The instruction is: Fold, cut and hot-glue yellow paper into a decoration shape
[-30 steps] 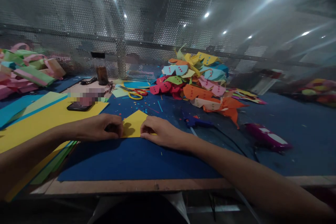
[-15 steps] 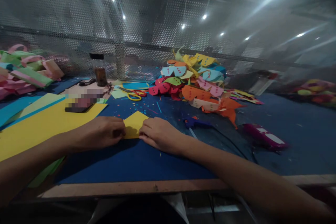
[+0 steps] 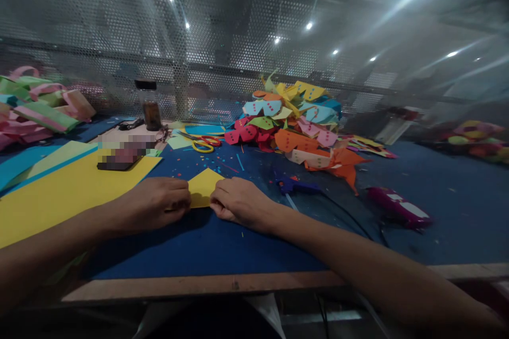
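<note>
A small piece of yellow paper (image 3: 203, 189) lies on the blue tabletop, its visible part coming to a point at the far side. My left hand (image 3: 165, 200) is closed on its left end, fingers curled. At the other end, my right hand (image 3: 238, 201) pinches the near edge with bent fingers. Both hands cover the paper's ends, so only its middle shows. Just beyond it are scattered paper bits and scissors with yellow handles (image 3: 202, 146). To the right of my right hand lies a blue glue gun (image 3: 296, 185) with a cord.
Large yellow sheets (image 3: 59, 196) lie at the left with a phone (image 3: 125, 153) on top. Behind stands a jar (image 3: 151, 111). A heap of coloured paper shapes (image 3: 278, 116) rises at the back. A purple object (image 3: 397, 207) sits right, and the table's edge (image 3: 234, 283) runs in front.
Very little differs. The fingers of my left hand have shifted slightly along the near edge of the yellow paper, while my right hand keeps its place.
</note>
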A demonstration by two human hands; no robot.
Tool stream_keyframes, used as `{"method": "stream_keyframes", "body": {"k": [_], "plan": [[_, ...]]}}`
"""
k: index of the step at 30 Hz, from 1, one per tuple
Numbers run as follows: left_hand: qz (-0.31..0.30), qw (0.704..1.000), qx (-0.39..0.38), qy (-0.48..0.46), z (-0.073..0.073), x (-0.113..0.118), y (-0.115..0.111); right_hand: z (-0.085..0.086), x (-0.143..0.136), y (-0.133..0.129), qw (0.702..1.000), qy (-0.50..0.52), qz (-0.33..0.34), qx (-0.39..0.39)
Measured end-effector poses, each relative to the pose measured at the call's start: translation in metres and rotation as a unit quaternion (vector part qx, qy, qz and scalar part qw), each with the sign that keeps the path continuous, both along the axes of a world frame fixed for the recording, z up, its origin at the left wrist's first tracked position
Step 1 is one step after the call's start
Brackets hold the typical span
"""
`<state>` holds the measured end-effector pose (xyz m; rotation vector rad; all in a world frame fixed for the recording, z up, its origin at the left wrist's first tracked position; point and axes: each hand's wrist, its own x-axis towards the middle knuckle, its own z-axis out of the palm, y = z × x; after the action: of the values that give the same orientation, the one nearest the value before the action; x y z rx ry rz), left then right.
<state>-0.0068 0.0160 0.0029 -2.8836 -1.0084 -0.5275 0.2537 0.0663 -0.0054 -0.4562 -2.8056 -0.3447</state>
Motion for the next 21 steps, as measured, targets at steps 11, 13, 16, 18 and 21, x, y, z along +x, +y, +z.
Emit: {"method": "stream_keyframes", "body": {"k": [11, 13, 16, 18, 21], "plan": [[0.021, 0.999, -0.028, -0.025, -0.005, 0.001, 0.002, 0.012, 0.006, -0.008, 0.994, -0.002, -0.007, -0.109], [0.033, 0.998, -0.054, -0.027, -0.005, 0.001, 0.002, 0.012, 0.006, -0.008, 0.992, 0.002, -0.012, -0.128], [0.042, 0.995, -0.085, -0.037, -0.004, 0.002, 0.001, 0.011, 0.006, -0.007, 0.987, 0.014, -0.007, -0.162], [0.047, 0.993, -0.094, -0.047, -0.004, 0.002, 0.000, 0.011, 0.006, -0.006, 0.983, 0.018, -0.006, -0.185], [0.062, 0.992, -0.099, -0.050, -0.006, 0.002, 0.001, 0.012, 0.005, -0.006, 0.977, 0.021, -0.014, -0.213]]}}
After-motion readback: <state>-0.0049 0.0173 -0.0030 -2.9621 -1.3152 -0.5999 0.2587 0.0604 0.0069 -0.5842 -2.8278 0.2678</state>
